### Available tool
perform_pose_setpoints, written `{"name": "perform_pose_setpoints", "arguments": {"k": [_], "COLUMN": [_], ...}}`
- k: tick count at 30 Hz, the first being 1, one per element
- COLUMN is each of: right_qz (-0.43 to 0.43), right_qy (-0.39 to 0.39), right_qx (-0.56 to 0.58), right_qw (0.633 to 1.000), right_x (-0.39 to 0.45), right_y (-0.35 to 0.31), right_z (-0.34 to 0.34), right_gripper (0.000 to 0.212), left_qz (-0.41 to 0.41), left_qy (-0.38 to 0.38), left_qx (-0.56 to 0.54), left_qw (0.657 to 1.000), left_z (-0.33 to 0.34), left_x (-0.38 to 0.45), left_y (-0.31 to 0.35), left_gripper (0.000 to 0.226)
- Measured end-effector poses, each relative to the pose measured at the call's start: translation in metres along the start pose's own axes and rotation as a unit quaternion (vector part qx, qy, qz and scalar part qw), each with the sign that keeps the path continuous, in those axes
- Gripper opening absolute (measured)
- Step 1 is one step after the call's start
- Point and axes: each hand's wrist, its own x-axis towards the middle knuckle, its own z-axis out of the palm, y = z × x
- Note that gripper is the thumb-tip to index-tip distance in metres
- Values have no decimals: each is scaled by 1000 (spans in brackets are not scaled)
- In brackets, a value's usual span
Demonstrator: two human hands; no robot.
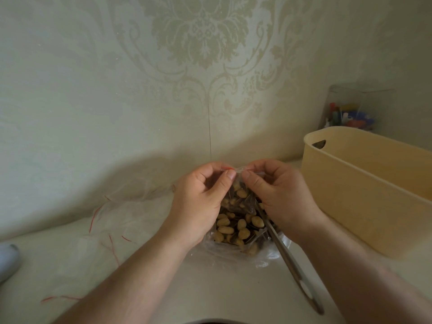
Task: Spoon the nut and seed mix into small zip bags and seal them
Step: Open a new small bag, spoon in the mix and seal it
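Head view: your left hand (198, 197) and right hand (278, 195), raised together, pinch the small zip bag (238, 192) top with curled fingers.

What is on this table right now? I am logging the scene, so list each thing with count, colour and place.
small zip bag: one, clear with red strip, held up at centre, partly filled
nut and seed mix: one pile, tan and dark, in open clear bag below
spoon: one, metal, handle slanting right of centre
empty zip bags: several, clear with red strips, left
bin: one, beige, right
clear container: one, coloured items inside, far right
left hand: pinches bag top
right hand: pinches bag top
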Motion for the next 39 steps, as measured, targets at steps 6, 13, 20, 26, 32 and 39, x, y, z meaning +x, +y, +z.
{"name": "perform_pose_setpoints", "arguments": {"k": [6,13,20,26,32,39], "right_qz": [7,2,2,1,-10,-1], "right_qy": [-28,-19,-29,-53,-41,26], "right_qx": [-2,-3,-11,8,-18,-42], "right_qw": [1000,1000,1000,999,999,999], "right_x": [0,-2,-3,-2,-2,0], "right_y": [-1,-3,-5,-3,-5,-6], "right_z": [-2,0,0,-1,-1,-2], "right_gripper": [7,4,7,5,7,4], "left_qz": [-5,-7,-17,-20,-20,-18], "left_qy": [-7,-19,-23,-24,-21,26], "left_qx": [-18,-15,-6,-13,-12,-11], "left_qw": [1000,1000,1000,999,1000,999], "left_z": [-2,1,2,0,2,-3], "left_x": [0,-1,-1,-1,-1,1], "left_y": [-1,2,1,0,2,6], "left_gripper": [10,13,16,12,13,13]}}
